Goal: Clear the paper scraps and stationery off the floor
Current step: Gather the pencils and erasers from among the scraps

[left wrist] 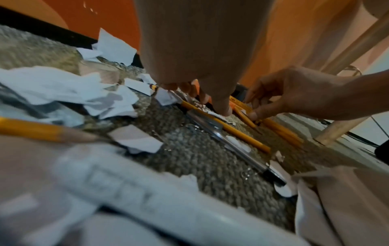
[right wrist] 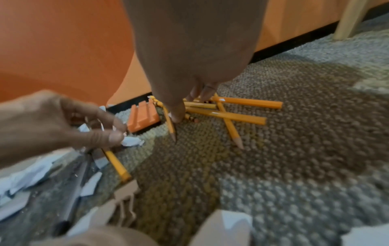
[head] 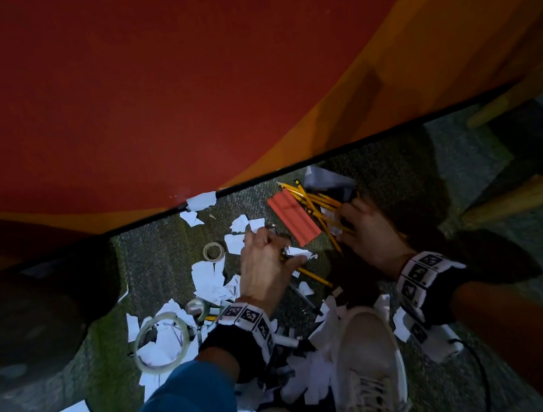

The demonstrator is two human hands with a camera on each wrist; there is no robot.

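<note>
Head view, near: paper scraps (head: 163, 341) heaped by shoe (head: 363, 366). Mid: left hand (head: 263, 262) pinches one scrap (right wrist: 131, 141); may tear. Far: right hand (head: 366, 231), fingertips curled over crossed pencils (right wrist: 225, 114) on carpet; may scatter.

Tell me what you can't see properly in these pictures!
- Head view: the left hand covers whatever its grip holds besides a paper scrap.
- Head view: the right hand hides the ends of the pencils beneath it.
- Left wrist view: the white thing nearest the camera is too blurred to name.
- Right wrist view: the pen is blurred and its tip hidden.
- Head view: the shoe covers scraps under it.
</note>
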